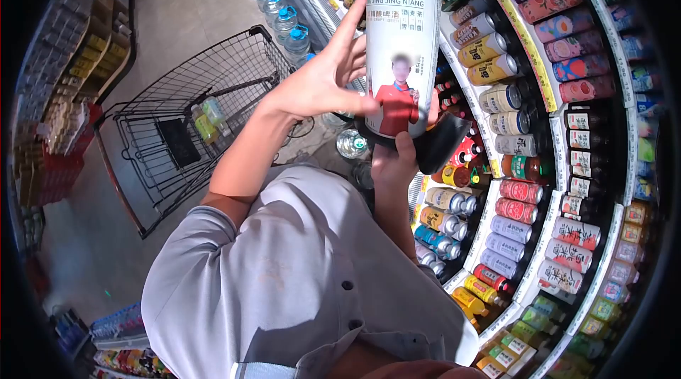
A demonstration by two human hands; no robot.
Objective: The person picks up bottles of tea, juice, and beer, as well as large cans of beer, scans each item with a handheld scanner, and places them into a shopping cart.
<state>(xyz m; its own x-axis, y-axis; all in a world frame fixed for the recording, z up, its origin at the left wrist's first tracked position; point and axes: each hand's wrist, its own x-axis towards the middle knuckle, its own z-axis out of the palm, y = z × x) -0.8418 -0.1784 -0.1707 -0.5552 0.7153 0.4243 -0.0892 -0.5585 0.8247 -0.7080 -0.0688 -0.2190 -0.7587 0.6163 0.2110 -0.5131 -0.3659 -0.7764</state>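
Wide, round-edged view from the wearer's head, facing forward and steeply down: shirt point(298, 258) and container point(401, 35) near, cart point(177, 143) farther left, shelves point(560, 148) to the right.

Pale grey shirt point(284, 322), soft creased fabric, loose short left sleeve point(191, 240) ending near the elbow, dark round buttons point(347, 284) in front, faint brownish smudge point(273, 272) on the cloth, bare left hand point(323, 91), bare right hand point(394, 162), bare forearms point(248, 148)
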